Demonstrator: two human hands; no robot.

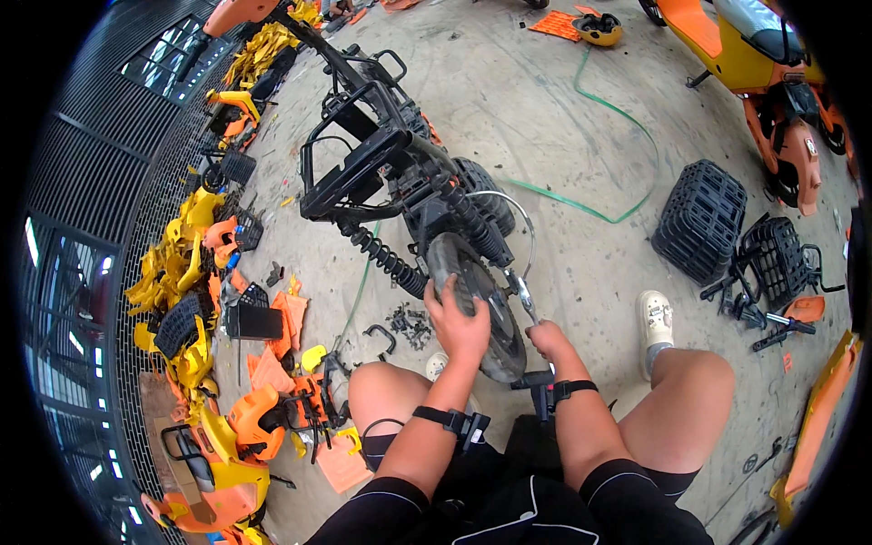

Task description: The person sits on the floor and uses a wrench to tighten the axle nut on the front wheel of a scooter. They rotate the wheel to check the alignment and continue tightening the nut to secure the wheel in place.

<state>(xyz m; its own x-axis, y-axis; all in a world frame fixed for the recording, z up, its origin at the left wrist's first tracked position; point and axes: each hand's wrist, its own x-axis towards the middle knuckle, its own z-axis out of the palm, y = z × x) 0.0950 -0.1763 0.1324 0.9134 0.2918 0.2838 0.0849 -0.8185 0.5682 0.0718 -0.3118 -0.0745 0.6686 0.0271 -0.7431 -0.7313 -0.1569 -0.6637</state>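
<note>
In front of me stands a stripped scooter frame (363, 150) of black metal, its coil-spring shock absorber (388, 262) showing on the left side. The wheel (501, 350) with its dark tyre points toward me, between my knees. My left hand (459, 322) grips the tyre from above, fingers and thumb spread around it. Closed around a silver wrench (524, 295), my right hand (549, 341) is just right of the wheel. The wrench's upper end is at the metal parts beside the wheel; its exact contact cannot be made out.
Yellow and orange body panels (182, 259) pile up along the left wall. Small black parts (411, 325) lie near my left knee. Black crates (699, 222) and loose handlebars sit at the right. A green hose (627, 216) crosses the floor; an orange scooter (772, 100) stands far right.
</note>
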